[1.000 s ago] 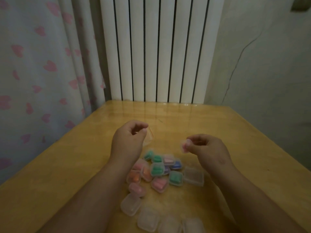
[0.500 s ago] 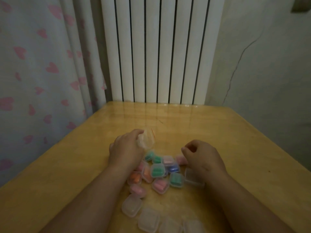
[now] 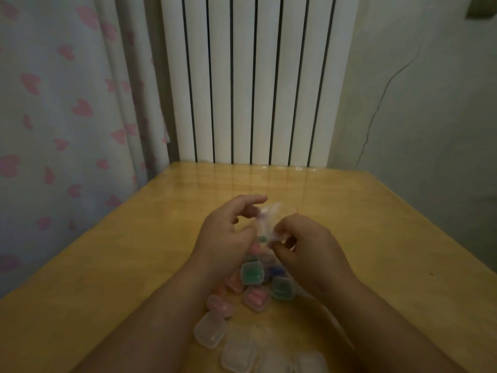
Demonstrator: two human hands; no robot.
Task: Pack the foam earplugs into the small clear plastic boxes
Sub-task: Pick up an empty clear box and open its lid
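A heart-print curtain (image 3: pixel 67 103) hangs at the left beside a white radiator (image 3: pixel 255 76), and the wooden table (image 3: pixel 107 265) runs out from both. The left hand (image 3: pixel 228 238) curls its fingers round a small clear box (image 3: pixel 269 218), blurred and lifted above the table. Beneath and between the wrists lie shut boxes (image 3: pixel 251 273) of green and pink earplugs (image 3: pixel 256 296), with empty boxes (image 3: pixel 211 329) nearest the camera. The right hand (image 3: pixel 309 246), fingers bent, pinches the lifted box's near edge; whether it also holds an earplug cannot be told.

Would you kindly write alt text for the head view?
A left hand and right hand hold a small clear box above a wooden table; below lie filled boxes of green, pink and blue earplugs and empty boxes.
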